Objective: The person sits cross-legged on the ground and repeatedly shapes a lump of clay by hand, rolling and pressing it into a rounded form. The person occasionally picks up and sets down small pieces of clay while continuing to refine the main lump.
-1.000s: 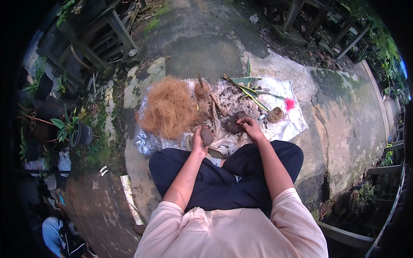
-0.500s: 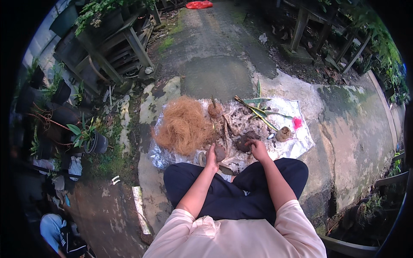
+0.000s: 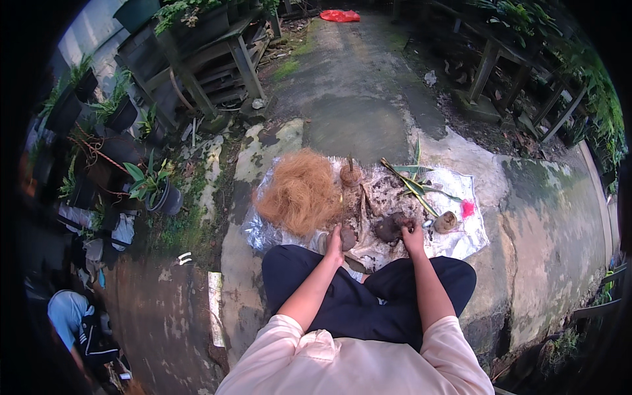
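My left hand (image 3: 336, 245) is closed round the side of a brown soil ball (image 3: 349, 237), close to my crossed legs. A thin leaf seems to rise from that ball. To its right, my right hand (image 3: 413, 236) has its fingers bent against the edge of a dark soil clump (image 3: 390, 227), which rests on the sheet. Loose brown coir fibre (image 3: 299, 194) lies in a big heap at the left. Beyond my hands stands a fibre-wrapped ball (image 3: 351, 174) with a stem upright in it. Cut variegated leaves (image 3: 411, 185) lie at the far right of the soil.
A silvery-white sheet (image 3: 464, 238) strewn with soil covers the concrete. On its right sit a brown, cup-shaped lump (image 3: 446, 222) and pink string (image 3: 467, 209). Potted plants (image 3: 163, 197) and wooden benches line both sides. Another person (image 3: 69, 316) is at the lower left.
The whole view has shifted, so the scene sits farther right in the picture. Both hands stay at the same soil ball and clump, with little visible movement.
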Demonstrator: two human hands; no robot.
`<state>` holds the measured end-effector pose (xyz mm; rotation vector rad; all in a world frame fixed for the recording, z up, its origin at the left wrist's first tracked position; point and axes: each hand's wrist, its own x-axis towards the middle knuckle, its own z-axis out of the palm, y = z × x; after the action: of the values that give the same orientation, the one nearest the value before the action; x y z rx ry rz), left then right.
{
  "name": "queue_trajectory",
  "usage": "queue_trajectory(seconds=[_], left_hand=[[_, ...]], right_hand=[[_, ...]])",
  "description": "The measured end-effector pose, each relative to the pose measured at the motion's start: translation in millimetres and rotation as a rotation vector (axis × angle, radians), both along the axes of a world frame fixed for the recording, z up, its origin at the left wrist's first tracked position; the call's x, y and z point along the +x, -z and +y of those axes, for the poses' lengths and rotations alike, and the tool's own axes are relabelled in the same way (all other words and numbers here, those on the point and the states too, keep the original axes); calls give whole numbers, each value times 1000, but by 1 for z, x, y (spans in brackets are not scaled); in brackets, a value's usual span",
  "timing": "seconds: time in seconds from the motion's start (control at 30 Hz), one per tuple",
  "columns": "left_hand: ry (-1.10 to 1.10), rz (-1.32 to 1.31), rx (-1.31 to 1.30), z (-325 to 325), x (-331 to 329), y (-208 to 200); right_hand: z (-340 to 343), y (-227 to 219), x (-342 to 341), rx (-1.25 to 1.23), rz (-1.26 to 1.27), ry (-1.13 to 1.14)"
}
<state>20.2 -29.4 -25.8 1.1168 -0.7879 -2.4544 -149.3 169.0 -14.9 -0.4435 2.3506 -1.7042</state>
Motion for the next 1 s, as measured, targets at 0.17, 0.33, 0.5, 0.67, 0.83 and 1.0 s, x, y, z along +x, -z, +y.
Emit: queue_trajectory(seconds=[0.17,0.33,0.5,0.67,0.83,1.0], left_hand=[[7,-66,-30,4,-9,-11],[1,-73,-39,1,3,-6],[5,-65,-27,4,-6,-18],[-46,-33,0,4,2,-15],[141,-52,-218,10,-3,-15],[344,20,-252,16,-4,-26]], right_hand=[[17,16,-15,357,89,105],[22,14,-1,624,41,32],[27,32,-16,640,81,33],[11,11,-3,260,-178,-104],[-3,-6,5,-17,-225,-228],[-15,-19,18,-211,-314,-305]])
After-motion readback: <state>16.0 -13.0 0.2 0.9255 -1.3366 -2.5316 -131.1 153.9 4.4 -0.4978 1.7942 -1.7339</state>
